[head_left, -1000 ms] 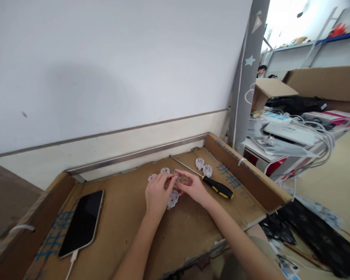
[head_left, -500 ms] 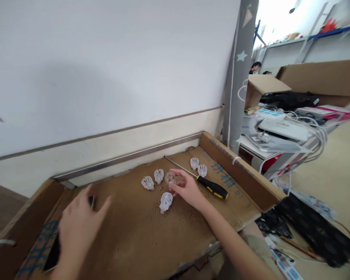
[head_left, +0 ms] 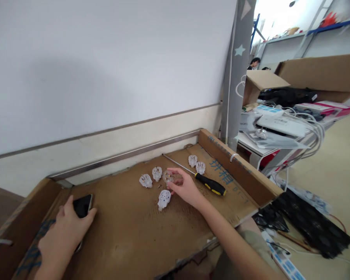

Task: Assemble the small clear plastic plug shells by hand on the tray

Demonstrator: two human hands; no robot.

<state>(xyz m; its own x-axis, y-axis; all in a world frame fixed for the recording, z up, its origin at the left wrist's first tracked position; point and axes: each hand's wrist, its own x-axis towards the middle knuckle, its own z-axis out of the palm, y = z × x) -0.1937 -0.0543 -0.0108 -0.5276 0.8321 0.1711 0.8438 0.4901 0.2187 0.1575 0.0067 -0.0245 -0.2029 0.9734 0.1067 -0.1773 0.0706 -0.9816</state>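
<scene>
A black phone lies at the left end of a shallow cardboard tray, the left hand flat over its near half, fingers spread and pressing down rather than curled round it — a cover, not a grasp, and most of the handset is hidden beneath the palm. Right of it, bare fibreboard runs to a loose cluster of clear plastic plug parts: two shells with brass pins side by side near the tray's back edge, a white faceplate lying nearer, apart from them. The right hand rests just beside these, thumb and fingertips pinched on one more clear plug body, holding it against the board — likely to steady it while the other hand is away. Farther right, a screwdriver with a black-and-yellow handle lies diagonally, its long shaft pointing back-left, within easy reach. Two further plug pieces sit just beyond it, near the tray's right wall.
</scene>
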